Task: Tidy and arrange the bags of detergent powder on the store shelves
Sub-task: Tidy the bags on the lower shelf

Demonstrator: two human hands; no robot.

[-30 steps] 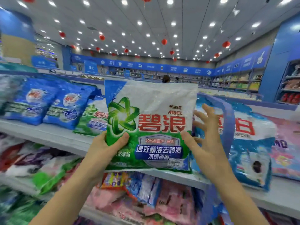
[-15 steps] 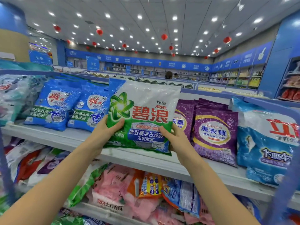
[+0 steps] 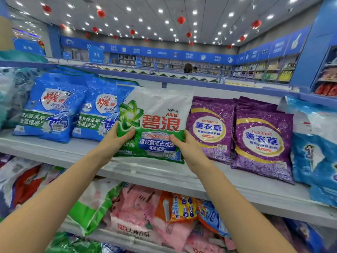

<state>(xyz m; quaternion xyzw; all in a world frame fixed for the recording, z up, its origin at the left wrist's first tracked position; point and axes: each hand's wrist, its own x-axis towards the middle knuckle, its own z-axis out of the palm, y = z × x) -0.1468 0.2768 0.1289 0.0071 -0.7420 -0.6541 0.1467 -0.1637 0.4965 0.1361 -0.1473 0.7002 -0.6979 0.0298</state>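
Green-white bag [image 3: 155, 123]: soft, glossy film, likely slippery and sagging; left hand [image 3: 114, 143] and right hand [image 3: 187, 148] grasp its lower corners

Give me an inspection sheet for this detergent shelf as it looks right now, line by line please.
Surface: pale grey top shelf board, with bags leaning in a row along it.
Job's things: green-and-white plastic detergent bag, upright between two blue detergent bags and two purple detergent bags; blue-and-white bag at far right.
Clutter: pink, orange and green bags heaped untidily on the lower shelf.
Hands: left hand and right hand grip the green-and-white bag's lower sides.
Cables: nothing seen.
Surroundings: blue wall signs and round red ceiling lanterns.
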